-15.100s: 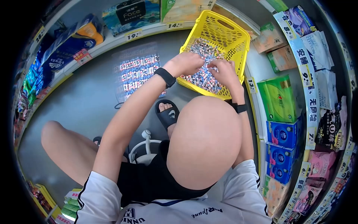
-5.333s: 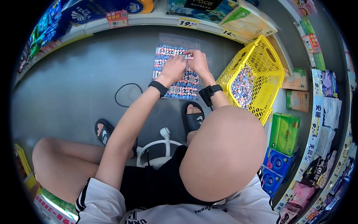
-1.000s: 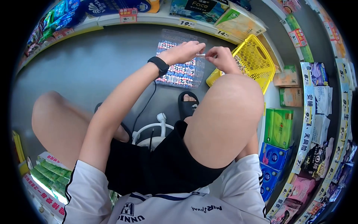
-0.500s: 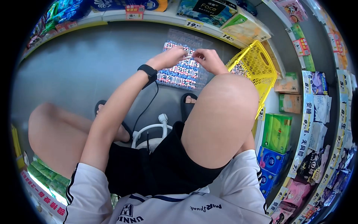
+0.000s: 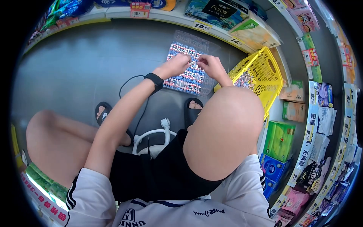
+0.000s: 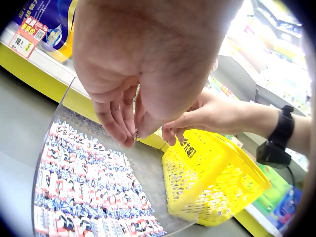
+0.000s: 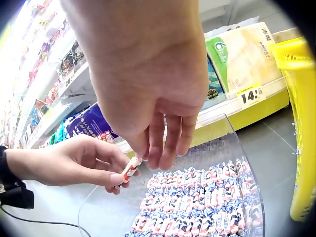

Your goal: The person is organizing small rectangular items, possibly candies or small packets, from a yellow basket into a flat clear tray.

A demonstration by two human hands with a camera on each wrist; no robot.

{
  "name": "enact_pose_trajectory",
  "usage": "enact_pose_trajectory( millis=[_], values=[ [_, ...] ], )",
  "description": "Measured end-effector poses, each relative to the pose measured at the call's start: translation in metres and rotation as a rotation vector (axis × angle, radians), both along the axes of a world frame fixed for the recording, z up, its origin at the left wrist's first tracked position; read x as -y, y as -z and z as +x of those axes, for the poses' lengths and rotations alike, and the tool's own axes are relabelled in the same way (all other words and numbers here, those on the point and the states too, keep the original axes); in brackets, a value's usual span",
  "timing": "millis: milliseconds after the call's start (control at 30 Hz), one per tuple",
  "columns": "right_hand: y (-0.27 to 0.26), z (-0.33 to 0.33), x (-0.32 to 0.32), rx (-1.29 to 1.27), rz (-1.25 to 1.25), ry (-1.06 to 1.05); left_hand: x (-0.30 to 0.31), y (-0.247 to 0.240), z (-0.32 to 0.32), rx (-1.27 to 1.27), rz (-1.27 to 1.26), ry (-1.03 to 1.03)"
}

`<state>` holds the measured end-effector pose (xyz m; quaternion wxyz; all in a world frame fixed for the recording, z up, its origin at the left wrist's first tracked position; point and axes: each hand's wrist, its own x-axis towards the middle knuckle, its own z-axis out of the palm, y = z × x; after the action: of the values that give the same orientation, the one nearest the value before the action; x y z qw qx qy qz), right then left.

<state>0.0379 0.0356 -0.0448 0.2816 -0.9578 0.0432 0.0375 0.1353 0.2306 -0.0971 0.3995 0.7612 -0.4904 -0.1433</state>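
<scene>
Between the two hands is a small wrapped candy [image 7: 131,168] with a white, red and black wrapper and twisted ends. My left hand [image 5: 176,65] pinches it between thumb and fingers. My right hand [image 5: 211,67] has its thumb and fingertips at the candy's other end, pinching the wrapper there; its remaining fingers hang loosely, seen in the right wrist view. Below both hands lies a shallow clear plastic box [image 7: 252,197] on the floor. Rows of like candies [image 6: 89,182] lie side by side in it, while its far part shows bare plastic.
A yellow perforated basket [image 5: 264,81] with many loose candies [image 5: 245,80] stands right of the box. Shelves with tissue packs [image 5: 280,137] curve along the back and right. A black cable [image 5: 128,80] lies on the floor by the feet, near a white stool base [image 5: 165,123].
Since a second ago the hands have moved from beside the basket to over the box, with the candy between them. Earlier, the hands were in the basket, then among the box's rows.
</scene>
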Motion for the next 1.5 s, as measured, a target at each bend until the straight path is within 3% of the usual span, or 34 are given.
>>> enact_pose_trajectory(
  millis=[200,300,433,500,700,800,867,933,1000,1067,1233,1500],
  values=[
    [0.032,0.007,0.009,0.008,0.059,0.171,0.022,0.031,-0.006,-0.018,-0.069,-0.107],
    [0.045,0.009,0.011,0.008,-0.045,0.289,0.034,0.04,-0.009,-0.125,-0.024,-0.257],
    [0.058,0.02,0.008,0.014,-0.12,0.438,0.046,0.054,-0.01,-0.094,0.061,-0.268],
    [0.063,0.027,0.01,-0.105,0.116,0.475,0.054,0.061,-0.01,-0.112,0.071,-0.268],
    [0.075,0.044,0.012,-0.076,0.115,0.529,0.08,0.076,0.001,-0.104,-0.093,-0.296],
    [0.088,0.053,0.018,-0.054,0.124,0.596,0.085,0.072,0.005,-0.166,-0.057,-0.247],
    [0.101,0.057,0.024,-0.021,0.107,0.622,0.084,0.07,0.003,-0.081,-0.032,-0.245],
    [0.114,0.063,0.027,-0.008,0.016,0.719,0.085,0.076,0.003,0.208,-0.011,-0.243],
    [0.123,0.071,0.027,-0.012,-0.035,0.753,0.086,0.083,0.002,0.277,0.107,-0.226],
    [0.131,0.073,0.025,-0.023,-0.089,0.786,0.087,0.092,0.001,0.542,0.186,-0.251],
    [0.137,0.07,0.018,0.045,0.032,0.71,0.088,0.092,-0.001,0.536,0.411,-0.185],
    [0.147,0.075,0.023,0.08,0.075,0.762,0.09,0.094,0.001,0.519,0.402,-0.19]
  ],
)
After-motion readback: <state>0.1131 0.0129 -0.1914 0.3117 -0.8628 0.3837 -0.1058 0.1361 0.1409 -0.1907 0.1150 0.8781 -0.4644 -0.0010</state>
